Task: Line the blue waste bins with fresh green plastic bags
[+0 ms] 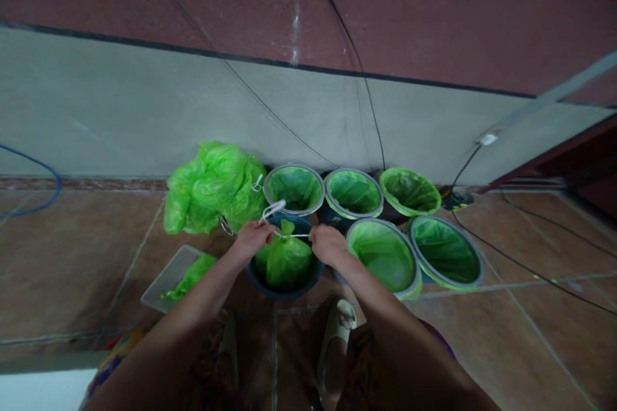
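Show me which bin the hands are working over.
The dark blue front-left bin: the left hand and right hand hold white cord by its gathered green bag; the other five bins hold open liners.

We hold a white cord (297, 236) taut between our left hand (254, 237) and right hand (328, 244), across the gathered green bag (289, 264) inside a blue bin (283, 295).

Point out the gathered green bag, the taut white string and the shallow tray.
Gathered green bag (285, 266), head view: middle of its body.
Taut white string (299, 236), head view: its straight stretch.
Shallow tray (166, 277), head view: bare inside.
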Motion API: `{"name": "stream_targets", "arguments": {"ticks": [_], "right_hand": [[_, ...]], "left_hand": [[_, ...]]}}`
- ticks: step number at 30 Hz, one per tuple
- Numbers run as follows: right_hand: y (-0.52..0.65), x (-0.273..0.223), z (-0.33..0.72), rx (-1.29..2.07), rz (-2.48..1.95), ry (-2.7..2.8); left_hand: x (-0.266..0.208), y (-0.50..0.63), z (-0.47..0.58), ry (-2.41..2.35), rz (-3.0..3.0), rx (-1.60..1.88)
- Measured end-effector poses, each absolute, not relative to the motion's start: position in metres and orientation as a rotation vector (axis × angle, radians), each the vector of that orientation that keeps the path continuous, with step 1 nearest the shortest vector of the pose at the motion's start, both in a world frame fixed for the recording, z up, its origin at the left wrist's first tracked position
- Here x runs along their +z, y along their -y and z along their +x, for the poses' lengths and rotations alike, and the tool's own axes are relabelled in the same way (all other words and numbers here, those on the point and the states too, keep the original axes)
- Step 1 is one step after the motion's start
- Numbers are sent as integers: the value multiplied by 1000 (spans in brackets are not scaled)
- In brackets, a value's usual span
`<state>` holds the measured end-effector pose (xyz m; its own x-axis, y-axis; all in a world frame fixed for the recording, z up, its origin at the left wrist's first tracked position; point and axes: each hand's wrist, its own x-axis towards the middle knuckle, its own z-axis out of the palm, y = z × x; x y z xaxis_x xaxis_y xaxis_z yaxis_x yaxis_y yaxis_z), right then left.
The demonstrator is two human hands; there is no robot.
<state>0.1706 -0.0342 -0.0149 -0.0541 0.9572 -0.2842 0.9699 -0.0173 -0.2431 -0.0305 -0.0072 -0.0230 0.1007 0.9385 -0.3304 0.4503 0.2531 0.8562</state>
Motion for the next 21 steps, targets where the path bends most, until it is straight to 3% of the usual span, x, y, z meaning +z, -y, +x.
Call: {"name": "stream_targets", "arguments": {"ticks": [5, 11, 17, 21], "right_hand": [[29, -9, 172, -1244, 1960, -2619], [29, -5, 164, -1582, 1889, -2821], [36, -3, 157, -2419, 1875, -2137], [34, -7, 158, -2464, 2049, -1971]], "left_hand": [[-20, 13, -22, -1111, 904, 740], [-19, 18, -15, -958, 1367, 631], [-19, 23, -11, -919, 1520, 668], [-25, 23, -13, -1003, 1421, 771]]}}
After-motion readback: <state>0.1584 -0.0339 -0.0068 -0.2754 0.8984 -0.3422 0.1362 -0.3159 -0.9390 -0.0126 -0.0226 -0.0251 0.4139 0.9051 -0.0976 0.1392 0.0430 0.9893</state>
